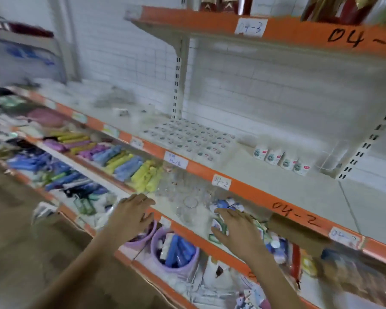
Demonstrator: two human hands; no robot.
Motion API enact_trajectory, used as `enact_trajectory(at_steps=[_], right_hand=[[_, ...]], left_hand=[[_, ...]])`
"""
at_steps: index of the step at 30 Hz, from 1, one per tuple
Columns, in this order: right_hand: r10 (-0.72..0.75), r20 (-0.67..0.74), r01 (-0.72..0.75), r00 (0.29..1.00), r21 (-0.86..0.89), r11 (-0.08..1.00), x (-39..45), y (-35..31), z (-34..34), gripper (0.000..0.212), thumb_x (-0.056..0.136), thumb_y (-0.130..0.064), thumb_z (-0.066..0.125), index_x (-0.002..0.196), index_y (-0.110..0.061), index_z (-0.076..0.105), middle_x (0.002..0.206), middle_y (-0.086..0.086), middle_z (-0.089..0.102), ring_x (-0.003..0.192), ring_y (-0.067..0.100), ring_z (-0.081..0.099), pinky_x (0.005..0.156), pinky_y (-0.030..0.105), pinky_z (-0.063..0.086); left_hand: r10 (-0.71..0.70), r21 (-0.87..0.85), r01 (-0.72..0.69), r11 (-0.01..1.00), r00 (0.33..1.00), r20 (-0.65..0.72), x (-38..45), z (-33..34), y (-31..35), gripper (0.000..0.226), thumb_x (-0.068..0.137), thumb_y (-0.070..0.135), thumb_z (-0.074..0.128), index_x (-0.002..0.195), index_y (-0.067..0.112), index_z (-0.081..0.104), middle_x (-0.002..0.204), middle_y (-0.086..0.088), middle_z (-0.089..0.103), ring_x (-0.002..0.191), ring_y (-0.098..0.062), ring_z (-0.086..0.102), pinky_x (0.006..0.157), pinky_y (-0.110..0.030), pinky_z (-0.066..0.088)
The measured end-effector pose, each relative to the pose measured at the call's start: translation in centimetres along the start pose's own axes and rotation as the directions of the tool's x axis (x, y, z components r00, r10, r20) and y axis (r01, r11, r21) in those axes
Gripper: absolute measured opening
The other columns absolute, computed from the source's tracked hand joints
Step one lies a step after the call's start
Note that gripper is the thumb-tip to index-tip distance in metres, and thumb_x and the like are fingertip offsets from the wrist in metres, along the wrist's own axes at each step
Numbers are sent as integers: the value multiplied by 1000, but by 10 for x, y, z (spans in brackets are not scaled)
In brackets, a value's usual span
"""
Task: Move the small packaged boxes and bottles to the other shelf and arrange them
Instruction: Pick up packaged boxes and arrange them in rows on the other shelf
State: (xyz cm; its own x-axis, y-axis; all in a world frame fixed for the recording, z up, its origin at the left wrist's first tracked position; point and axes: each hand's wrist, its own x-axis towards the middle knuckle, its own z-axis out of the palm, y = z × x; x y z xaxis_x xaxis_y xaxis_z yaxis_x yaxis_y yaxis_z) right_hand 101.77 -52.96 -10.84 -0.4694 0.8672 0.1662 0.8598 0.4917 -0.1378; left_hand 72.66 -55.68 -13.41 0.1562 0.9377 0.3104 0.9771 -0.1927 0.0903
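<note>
The left hand (133, 211) is held flat with its fingers spread over the front edge of the lower shelf (196, 238), its grip open and holding nothing. The right hand (236, 228) is laid with straight fingers upon a heap of small packaged boxes and bottles (226, 205) on that same shelf, beside clear glass jars (189, 206). Four small white boxes (281, 160) are stood in a row on the upper shelf (265, 192), near a block of small packages (187, 137) set in rows.
</note>
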Motion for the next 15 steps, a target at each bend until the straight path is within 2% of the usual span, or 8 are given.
enact_trajectory(at_steps=[2, 5, 6, 9, 12, 15], right_hand=[[-45, -14, 46, 999, 50, 998, 18, -29, 8, 52, 82, -51, 41, 126, -25, 53, 121, -2, 61, 111, 22, 58, 88, 35, 47], [-130, 16, 128, 991, 95, 987, 49, -78, 16, 66, 79, -60, 24, 131, -26, 46, 131, -5, 54, 120, 18, 50, 94, 33, 44], [-167, 15, 164, 986, 101, 981, 62, -93, 19, 60, 83, -57, 29, 133, -27, 44, 133, -6, 52, 121, 17, 48, 95, 32, 42], [-270, 20, 266, 963, 132, 955, 107, -151, 29, 45, 92, -42, 46, 134, -27, 42, 133, -7, 50, 121, 16, 46, 95, 31, 38], [-306, 3, 302, 952, 149, 942, 153, -217, 36, 44, 91, -40, 50, 132, -26, 44, 129, -7, 52, 118, 15, 48, 93, 29, 39], [-323, -26, 322, 946, 196, 926, 199, -278, 42, 42, 91, -39, 52, 130, -25, 46, 127, -8, 53, 115, 13, 50, 88, 25, 40]], left_hand=[[-125, 19, 125, 992, 992, -6, -27, -15, -36, 35, 73, 40, 45, 86, 19, 69, 80, 1, 68, 67, -20, 67, 52, -27, 53], [-280, 34, 281, 959, 959, -36, -57, -37, -86, 27, 68, 33, 64, 87, 16, 70, 82, -1, 69, 70, -22, 68, 53, -30, 53], [-327, 29, 329, 944, 944, -46, -64, -44, -101, 28, 67, 33, 65, 88, 16, 71, 83, -1, 69, 71, -22, 68, 54, -31, 53], [-410, 26, 414, 910, 908, -82, -83, -66, -151, 40, 70, 42, 47, 91, 17, 71, 84, -1, 69, 75, -22, 68, 57, -32, 54], [-487, -23, 488, 873, 865, -117, -99, -89, -209, 42, 74, 40, 48, 105, 17, 67, 101, -4, 67, 95, -25, 63, 77, -37, 52], [-489, 5, 496, 868, 859, -152, -112, -107, -272, 35, 82, 36, 54, 113, 21, 62, 112, -2, 63, 107, -23, 57, 87, -34, 46]])
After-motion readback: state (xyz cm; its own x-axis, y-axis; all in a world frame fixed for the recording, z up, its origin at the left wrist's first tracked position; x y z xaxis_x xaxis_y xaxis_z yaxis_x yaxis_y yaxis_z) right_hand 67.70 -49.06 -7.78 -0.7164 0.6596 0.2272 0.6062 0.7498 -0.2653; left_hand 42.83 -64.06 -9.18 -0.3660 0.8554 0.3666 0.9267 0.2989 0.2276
